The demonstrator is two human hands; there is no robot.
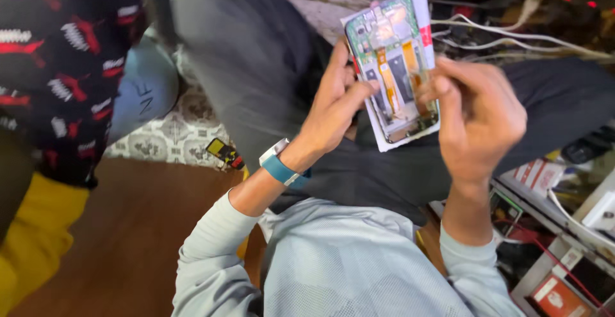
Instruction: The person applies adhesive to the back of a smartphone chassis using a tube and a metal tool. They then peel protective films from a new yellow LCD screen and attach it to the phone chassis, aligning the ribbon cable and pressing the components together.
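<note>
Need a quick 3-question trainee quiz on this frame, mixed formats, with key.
1. True or false: the opened phone shows its screen to the camera.
2. Which hand grips the phone's lower left edge? A) left hand B) right hand C) neither
3. Fill in: the left wrist wears a blue ___.

Key: 1 false, its circuit boards and orange flex cables face the camera; 2 A; 3 watch.
</note>
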